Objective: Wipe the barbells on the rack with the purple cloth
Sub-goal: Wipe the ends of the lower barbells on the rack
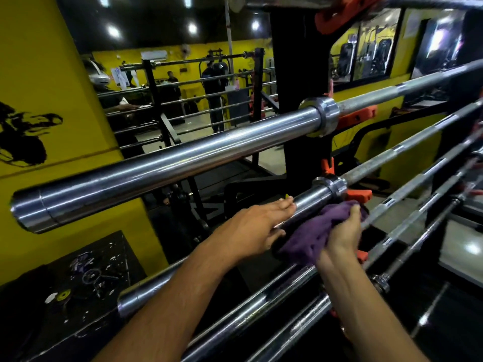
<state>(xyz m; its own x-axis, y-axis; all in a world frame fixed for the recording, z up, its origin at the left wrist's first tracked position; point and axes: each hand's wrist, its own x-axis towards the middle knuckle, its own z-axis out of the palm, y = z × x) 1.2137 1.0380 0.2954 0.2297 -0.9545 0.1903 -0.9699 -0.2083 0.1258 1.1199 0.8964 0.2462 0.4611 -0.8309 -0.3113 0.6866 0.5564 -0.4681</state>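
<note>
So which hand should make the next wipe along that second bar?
Right. The right hand already grips the purple cloth against the second barbell, near its collar. The left hand only rests on that bar, steadying it.

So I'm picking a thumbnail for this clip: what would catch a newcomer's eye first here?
The thick chrome barbell sleeve running across the middle, bright against the yellow wall on the left. Below it, near centre, the purple cloth stands out, gripped by the right hand against a lower bar, while the left hand rests on that bar. Orange holders dot the black rack at right.
</note>
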